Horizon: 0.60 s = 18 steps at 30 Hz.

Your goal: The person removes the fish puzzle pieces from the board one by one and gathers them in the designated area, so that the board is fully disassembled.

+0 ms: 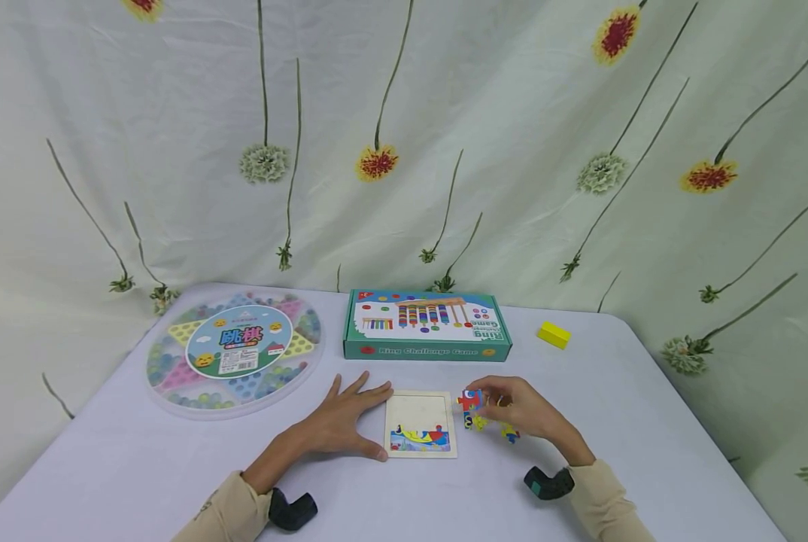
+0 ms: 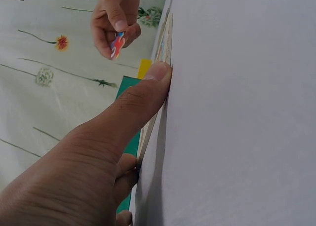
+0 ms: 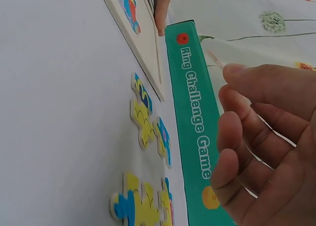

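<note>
A square wooden puzzle tray (image 1: 420, 406) lies on the table, its lower part filled with coloured pieces. My left hand (image 1: 341, 418) is spread at the tray's left side, its thumb touching the near corner and its fingers near the far corner. Just right of the tray, my right hand (image 1: 520, 406) pinches a red and blue puzzle piece (image 1: 470, 400) between thumb and fingers, raised above the table. Below it lie several loose puzzle pieces (image 3: 143, 117), mostly yellow and blue. More yellow pieces (image 3: 143, 201) lie nearer the right wrist camera.
A green Ring Challenge Game box (image 1: 427, 351) lies behind the tray. To the left is a round Chinese checkers set (image 1: 238, 350) with marbles. A yellow block (image 1: 554, 335) sits at the back right. Flower-printed cloth (image 1: 512, 113) hangs behind the white table.
</note>
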Motion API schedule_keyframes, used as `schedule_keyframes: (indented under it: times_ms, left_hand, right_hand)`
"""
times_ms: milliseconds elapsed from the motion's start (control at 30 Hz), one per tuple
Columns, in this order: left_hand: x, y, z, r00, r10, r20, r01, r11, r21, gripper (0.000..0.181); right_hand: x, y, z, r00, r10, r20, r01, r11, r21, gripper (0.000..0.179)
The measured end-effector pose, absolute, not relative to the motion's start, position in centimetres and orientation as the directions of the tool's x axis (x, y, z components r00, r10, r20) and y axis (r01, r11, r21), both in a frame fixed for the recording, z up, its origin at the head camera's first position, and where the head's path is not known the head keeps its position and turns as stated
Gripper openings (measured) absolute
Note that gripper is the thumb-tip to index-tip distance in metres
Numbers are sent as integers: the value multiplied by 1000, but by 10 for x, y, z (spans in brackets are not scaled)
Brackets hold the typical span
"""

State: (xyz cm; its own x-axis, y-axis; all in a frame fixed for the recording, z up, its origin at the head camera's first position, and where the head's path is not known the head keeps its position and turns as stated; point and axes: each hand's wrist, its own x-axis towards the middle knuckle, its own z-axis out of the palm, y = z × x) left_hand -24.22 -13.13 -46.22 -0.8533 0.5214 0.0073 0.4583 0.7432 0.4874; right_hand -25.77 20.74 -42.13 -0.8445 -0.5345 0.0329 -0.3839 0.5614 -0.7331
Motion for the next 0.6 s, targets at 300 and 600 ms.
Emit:
schedule_keyframes:
  times_ms: [300, 600]
  left_hand:
    - [-242, -131, -462, -853, 521, 6, 457, 742, 490, 103]
    - [-242, -131, -461, -854, 520, 0, 452, 743, 493, 103]
  right_hand:
    - [-252, 240, -420, -885, -465, 27, -309, 543, -781, 33]
    - [-245, 264, -422, -908, -418, 19, -272, 555, -786, 33]
